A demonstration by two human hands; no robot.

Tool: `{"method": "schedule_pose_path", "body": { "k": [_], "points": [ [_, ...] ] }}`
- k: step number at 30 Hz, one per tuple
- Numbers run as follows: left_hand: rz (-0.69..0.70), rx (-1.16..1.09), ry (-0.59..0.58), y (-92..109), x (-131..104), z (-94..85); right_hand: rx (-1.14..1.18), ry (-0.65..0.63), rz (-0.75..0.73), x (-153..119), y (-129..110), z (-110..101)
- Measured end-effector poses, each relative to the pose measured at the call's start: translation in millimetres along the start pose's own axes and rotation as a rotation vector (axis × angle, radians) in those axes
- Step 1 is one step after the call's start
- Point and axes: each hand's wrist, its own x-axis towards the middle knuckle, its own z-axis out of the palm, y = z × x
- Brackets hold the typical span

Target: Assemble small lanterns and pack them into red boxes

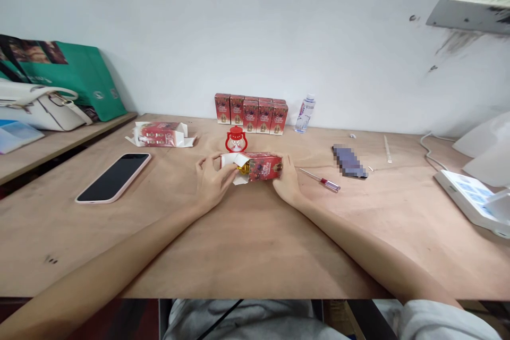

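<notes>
A red printed box (265,166) lies on its side near the middle of the table, its white flaps open toward the left. My right hand (287,180) is wrapped round its closed right end. At the open end, the fingers of my left hand (215,179) pinch a shiny gold object (244,169), partly inside the box, so its full shape is hidden. Just behind the box stands a small red lantern (236,141) with a clear middle.
Several upright red boxes (251,116) and a clear bottle (305,114) stand along the wall. An opened red box (161,134) and a phone (114,178) lie left. A screwdriver (324,183), a blurred dark phone-like slab (349,161) and a white device (474,199) are right.
</notes>
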Motion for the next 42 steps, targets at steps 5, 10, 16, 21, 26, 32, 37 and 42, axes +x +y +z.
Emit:
{"method": "schedule_pose_path", "body": {
  "k": [5, 10, 16, 21, 26, 32, 37, 42],
  "points": [
    [0.048, 0.041, 0.055, -2, 0, 1.1, 0.022, 0.092, 0.066, 7, 15, 1],
    [0.061, -0.004, 0.064, -3, 0, 1.2, -0.005, 0.136, 0.045, 14, 28, -1],
    [0.108, -0.2, 0.198, -1, 2, -2.7, 0.042, 0.255, 0.111, 21, 46, -4],
    [0.131, -0.318, 0.263, 3, 2, -5.3, 0.111, 0.322, 0.163, 22, 49, -3],
    [0.158, -0.244, 0.234, 1, 2, -8.3, 0.157, 0.333, 0.182, 22, 45, -3],
    [0.178, -0.155, 0.242, 1, 6, -15.5, 0.151, 0.309, 0.19, 22, 47, -1],
    [0.161, -0.164, 0.28, -2, 12, -18.4, 0.156, 0.369, 0.234, 22, 54, 0],
    [0.131, -0.167, 0.302, -8, 13, -17.2, 0.232, 0.464, 0.302, 23, 56, -3]
  ]
}}
